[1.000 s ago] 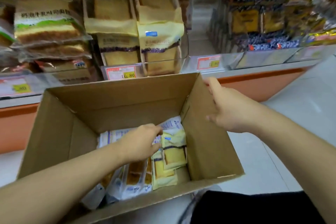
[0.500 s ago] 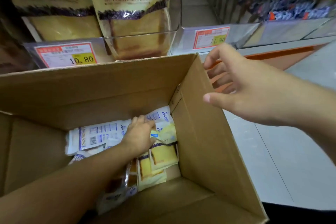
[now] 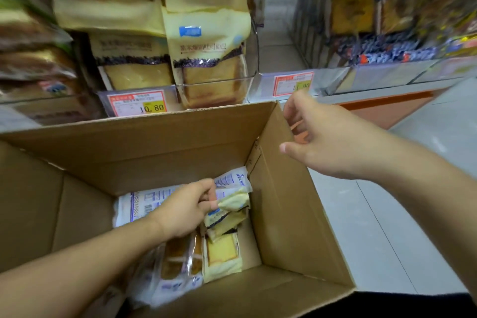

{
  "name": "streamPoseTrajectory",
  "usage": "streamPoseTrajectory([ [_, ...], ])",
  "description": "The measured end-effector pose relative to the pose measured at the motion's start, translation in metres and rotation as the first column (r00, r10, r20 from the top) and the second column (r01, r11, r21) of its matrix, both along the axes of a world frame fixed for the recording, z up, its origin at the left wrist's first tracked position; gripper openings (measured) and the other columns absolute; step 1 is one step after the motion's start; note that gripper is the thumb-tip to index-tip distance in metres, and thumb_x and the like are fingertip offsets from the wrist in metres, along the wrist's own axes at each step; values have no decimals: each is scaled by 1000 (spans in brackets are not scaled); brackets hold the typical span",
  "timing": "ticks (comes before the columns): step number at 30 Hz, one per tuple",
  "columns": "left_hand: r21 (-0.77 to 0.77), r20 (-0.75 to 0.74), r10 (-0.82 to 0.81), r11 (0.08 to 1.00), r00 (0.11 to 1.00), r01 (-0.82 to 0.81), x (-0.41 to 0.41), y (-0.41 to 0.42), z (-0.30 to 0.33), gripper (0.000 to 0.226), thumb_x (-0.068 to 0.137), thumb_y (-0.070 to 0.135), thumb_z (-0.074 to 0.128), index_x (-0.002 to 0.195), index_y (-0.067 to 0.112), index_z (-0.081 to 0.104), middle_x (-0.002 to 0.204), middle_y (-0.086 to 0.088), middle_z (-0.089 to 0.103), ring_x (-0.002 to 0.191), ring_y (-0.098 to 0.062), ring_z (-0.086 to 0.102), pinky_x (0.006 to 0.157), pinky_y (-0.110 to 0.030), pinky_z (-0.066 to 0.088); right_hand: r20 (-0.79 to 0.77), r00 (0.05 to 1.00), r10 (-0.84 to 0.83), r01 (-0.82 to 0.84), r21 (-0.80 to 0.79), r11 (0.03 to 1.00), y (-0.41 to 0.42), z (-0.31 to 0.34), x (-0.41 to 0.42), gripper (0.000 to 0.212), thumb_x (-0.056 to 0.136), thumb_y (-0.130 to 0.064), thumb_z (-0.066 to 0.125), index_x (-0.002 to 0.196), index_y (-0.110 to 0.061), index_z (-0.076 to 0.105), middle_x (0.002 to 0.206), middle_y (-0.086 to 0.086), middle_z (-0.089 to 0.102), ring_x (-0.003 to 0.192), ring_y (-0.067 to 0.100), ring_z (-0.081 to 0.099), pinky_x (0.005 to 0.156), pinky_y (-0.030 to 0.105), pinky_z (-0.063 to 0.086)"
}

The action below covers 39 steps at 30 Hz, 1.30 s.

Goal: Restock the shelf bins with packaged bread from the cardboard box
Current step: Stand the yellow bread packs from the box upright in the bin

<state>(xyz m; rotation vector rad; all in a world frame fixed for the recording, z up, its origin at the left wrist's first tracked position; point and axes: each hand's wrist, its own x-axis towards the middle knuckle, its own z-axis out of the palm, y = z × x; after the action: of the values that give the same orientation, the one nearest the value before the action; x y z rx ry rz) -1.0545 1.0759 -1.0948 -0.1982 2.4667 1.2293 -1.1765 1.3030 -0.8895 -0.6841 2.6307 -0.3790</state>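
An open cardboard box (image 3: pixel 160 152) fills the lower half of the view, with several packaged breads on its bottom. My left hand (image 3: pixel 185 209) is deep inside it and pinches the crumpled top of a pale yellow bread package (image 3: pixel 232 204), which is lifted at one end. Another yellow bread package (image 3: pixel 222 255) lies flat below it, and white packages (image 3: pixel 136 204) lie beside it. My right hand (image 3: pixel 325 137) hovers over the box's right wall near its far corner, fingers loosely spread, holding nothing. Behind the box a clear shelf bin (image 3: pixel 219 85) holds upright yellow bread bags (image 3: pixel 206 44).
Price tags (image 3: pixel 139 106) run along the shelf edge right behind the box. More bread bags (image 3: pixel 33 41) fill the shelf to the left. An orange shelf base (image 3: pixel 387 106) and pale tiled floor (image 3: pixel 387 227) lie to the right. A second rack (image 3: pixel 374 20) stands further back.
My left hand has closed on the yellow package's top and raised that end. The view has pulled back slightly from the shelf. My right hand stays over the box's right wall.
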Motion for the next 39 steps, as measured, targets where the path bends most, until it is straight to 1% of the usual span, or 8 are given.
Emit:
streamPoseTrajectory([
  [4, -51, -170, -16, 999, 985, 8, 14, -8, 75, 23, 100, 23, 66, 82, 25, 52, 72, -7, 63, 64, -16, 50, 62, -28, 43, -103, 993, 56, -49, 73, 996, -9, 14, 16, 62, 94, -46, 75, 145, -28, 44, 145, -4, 53, 131, 18, 52, 109, 36, 48],
  [8, -79, -312, -6, 997, 950, -20, 29, -14, 144, 18, 100, 25, 65, 86, 29, 54, 75, 3, 65, 72, -16, 58, 70, -36, 50, -56, 990, 126, -127, -7, 992, -18, 29, 36, 90, 89, -51, 79, 161, -31, 30, 162, -9, 37, 148, 13, 37, 118, 34, 40],
  [13, 29, -495, 101, 995, 863, -100, 55, -24, 207, 6, 98, 29, 67, 93, 28, 63, 80, 0, 67, 77, -22, 62, 73, -46, 51, 174, 974, 145, -112, -187, 976, -19, 35, 53, 108, 78, -49, 91, 161, -41, 20, 145, -25, 52, 132, 6, 54, 112, 31, 47],
  [17, 260, -548, 295, 949, 783, -177, 64, -25, 237, 10, 92, 28, 75, 90, 23, 67, 66, -2, 63, 65, -18, 60, 61, -28, 46, 282, 942, 183, -71, -367, 928, -14, 40, 62, 71, 79, -42, 92, 141, -43, 58, 130, -27, 67, 128, -2, 59, 116, 39, 46],
  [21, 488, -449, 496, 833, 743, -261, 59, -19, 238, 6, 93, 0, 63, 88, 2, 59, 49, 5, 56, 44, 0, 49, 44, -9, 38, 398, 899, 184, 49, -510, 859, -21, 37, 79, 50, 85, -22, 90, 130, -31, 71, 125, -13, 76, 118, 9, 71, 109, 44, 55],
  [26, 571, -362, 619, 739, 697, -359, 50, -16, 236, 4, 90, 13, 65, 87, 11, 64, 61, -7, 71, 48, -7, 60, 45, -12, 44, 434, 895, 107, 167, -548, 820, -33, 27, 86, 49, 84, -18, 90, 127, -30, 70, 120, -10, 78, 108, 10, 75, 102, 42, 60],
  [33, 542, -96, 608, 696, 788, -471, 26, -16, 217, 22, 103, 29, 57, 112, 13, 70, 102, -7, 79, 97, -22, 76, 81, -50, 63, 319, 948, -15, 170, -463, 870, -6, 55, 49, 42, 82, -19, 91, 118, -31, 72, 107, -16, 80, 95, 4, 77, 91, 37, 63],
  [39, 103, 31, 213, 971, 976, -216, 13, -6, 106, 5, 90, 18, 72, 94, 20, 70, 74, 5, 68, 63, -13, 61, 64, -35, 55, 265, 959, -98, 202, -403, 893, 21, 61, 26, 33, 82, -21, 90, 110, -29, 76, 98, -14, 81, 87, 8, 78, 90, 45, 63],
])
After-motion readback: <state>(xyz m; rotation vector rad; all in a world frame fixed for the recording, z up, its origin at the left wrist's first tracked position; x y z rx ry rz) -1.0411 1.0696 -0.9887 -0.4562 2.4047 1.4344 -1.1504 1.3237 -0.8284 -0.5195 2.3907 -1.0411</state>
